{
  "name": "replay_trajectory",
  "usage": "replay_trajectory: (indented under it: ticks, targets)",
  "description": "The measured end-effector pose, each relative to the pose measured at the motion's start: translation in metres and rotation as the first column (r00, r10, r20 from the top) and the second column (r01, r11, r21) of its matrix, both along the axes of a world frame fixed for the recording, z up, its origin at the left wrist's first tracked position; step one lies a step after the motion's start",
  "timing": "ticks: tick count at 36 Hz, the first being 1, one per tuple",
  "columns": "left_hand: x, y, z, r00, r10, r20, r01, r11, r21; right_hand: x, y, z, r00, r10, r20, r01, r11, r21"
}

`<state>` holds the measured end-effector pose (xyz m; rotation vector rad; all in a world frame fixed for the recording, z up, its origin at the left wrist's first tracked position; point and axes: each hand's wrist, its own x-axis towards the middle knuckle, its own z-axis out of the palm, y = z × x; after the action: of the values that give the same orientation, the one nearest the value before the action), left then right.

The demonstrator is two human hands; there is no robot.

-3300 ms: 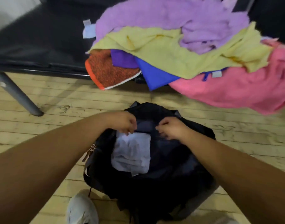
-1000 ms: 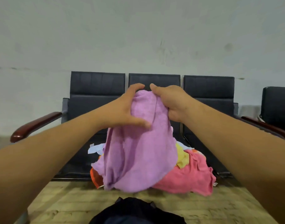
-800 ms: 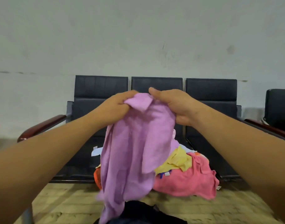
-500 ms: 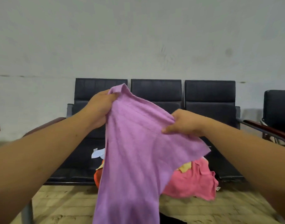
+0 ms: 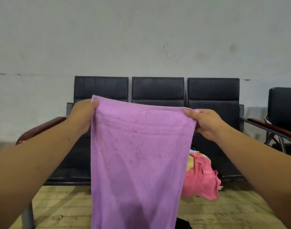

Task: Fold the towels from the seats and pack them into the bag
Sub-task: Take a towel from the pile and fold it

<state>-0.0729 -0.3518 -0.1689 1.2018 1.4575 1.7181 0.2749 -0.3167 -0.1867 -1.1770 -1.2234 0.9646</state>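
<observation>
**Purple towel pulled out flat between both hands**

Half a second ago the purple towel (image 5: 138, 154) hung skewed, with the right hand (image 5: 206, 123) low on its side. That hand has since moved out to the top right corner, and the top edge now runs nearly level. The left hand (image 5: 82, 116) pinches the top left corner, thumb over the hem, and the right hand pinches its own corner the same way. The towel hangs in the air in front of the seats (image 5: 158, 90), and its lower end drops out of view.

It looks like light, soft terry. It drapes limp and will sag wherever it is not held, but the pile should give the fingers grip. The corners are the right hold, and bringing them together would probably halve it cleanly.

The remaining towels (image 5: 201, 179) lie heaped at the front edge of the seats, partly hidden behind the cloth. A dark sliver at the bottom is likely the bag (image 5: 182, 224) on the floor (image 5: 224, 212).
</observation>
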Motion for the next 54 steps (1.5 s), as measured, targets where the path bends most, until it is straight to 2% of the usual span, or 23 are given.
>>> replay_trajectory:
  ticks: [3, 7, 8, 10, 13, 17, 20, 25, 29, 32, 35, 37, 40, 42, 47, 51, 54]
  targets:
    - [0.000, 0.005, -0.006, 0.999, 0.042, -0.002, -0.042, 0.999, -0.008, -0.002, 0.001, -0.003, 0.999, 0.026, -0.020, -0.027, 0.999, -0.022]
    - [-0.007, 0.011, -0.017, 0.994, 0.110, -0.018, -0.111, 0.993, -0.036, -0.002, 0.001, -0.017, 0.981, 0.087, 0.174, -0.072, 0.993, -0.092]
    - [-0.006, 0.011, -0.020, 0.991, 0.127, -0.046, -0.129, 0.991, -0.046, -0.003, 0.002, -0.020, 0.982, 0.075, 0.173, -0.059, 0.994, -0.098]
    - [-0.001, 0.012, -0.027, 0.985, 0.136, -0.109, -0.143, 0.988, -0.055, -0.007, 0.004, -0.024, 0.996, 0.063, 0.061, -0.056, 0.991, -0.120]
    - [0.014, 0.014, -0.035, 0.977, 0.074, -0.202, -0.083, 0.996, -0.040, -0.025, 0.006, -0.024, 0.986, 0.159, -0.060, -0.167, 0.970, -0.178]
    - [0.044, 0.016, -0.041, 0.932, 0.010, -0.361, -0.011, 1.000, 0.002, -0.058, 0.003, -0.019, 0.953, 0.302, -0.014, -0.299, 0.935, -0.191]
    - [0.069, 0.017, -0.045, 0.904, -0.019, -0.427, 0.019, 1.000, -0.004, -0.080, -0.001, -0.016, 0.937, 0.347, 0.031, -0.338, 0.929, -0.152]
    - [0.091, 0.015, -0.056, 0.878, -0.092, -0.469, 0.117, 0.993, 0.025, -0.092, -0.007, -0.018, 0.941, 0.276, 0.195, -0.266, 0.961, -0.077]
    - [0.096, 0.020, -0.068, 0.884, -0.115, -0.453, 0.146, 0.989, 0.034, -0.095, -0.013, -0.024, 0.952, 0.211, 0.222, -0.200, 0.977, -0.075]
    - [0.096, 0.025, -0.074, 0.896, 0.008, -0.444, 0.024, 0.998, 0.066, -0.096, -0.012, -0.027, 0.958, 0.144, 0.248, -0.127, 0.988, -0.084]
    - [0.087, 0.032, -0.077, 0.905, 0.192, -0.381, -0.165, 0.981, 0.102, -0.092, -0.006, -0.030, 0.975, 0.071, 0.212, -0.046, 0.992, -0.119]
    - [0.083, 0.035, -0.077, 0.895, 0.242, -0.375, -0.221, 0.970, 0.098, -0.090, -0.001, -0.032, 0.980, 0.038, 0.193, -0.017, 0.994, -0.110]
    - [0.088, 0.032, -0.078, 0.897, 0.117, -0.427, -0.094, 0.993, 0.075, -0.095, -0.002, -0.034, 0.964, 0.039, 0.262, -0.013, 0.995, -0.099]
    - [0.097, 0.027, -0.082, 0.858, 0.019, -0.514, 0.023, 0.997, 0.076, -0.103, -0.004, -0.038, 0.967, 0.052, 0.248, -0.035, 0.997, -0.071]
    - [0.101, 0.023, -0.087, 0.823, -0.043, -0.567, 0.124, 0.987, 0.105, -0.106, -0.002, -0.043, 0.947, 0.013, 0.322, -0.010, 1.000, -0.009]
    - [0.101, 0.023, -0.090, 0.760, -0.095, -0.643, 0.191, 0.978, 0.082, -0.100, -0.004, -0.047, 0.967, 0.086, 0.240, -0.077, 0.996, -0.046]
    - [0.102, 0.026, -0.092, 0.772, -0.060, -0.632, 0.165, 0.980, 0.108, -0.101, -0.007, -0.049, 0.978, 0.128, 0.163, -0.117, 0.990, -0.075]
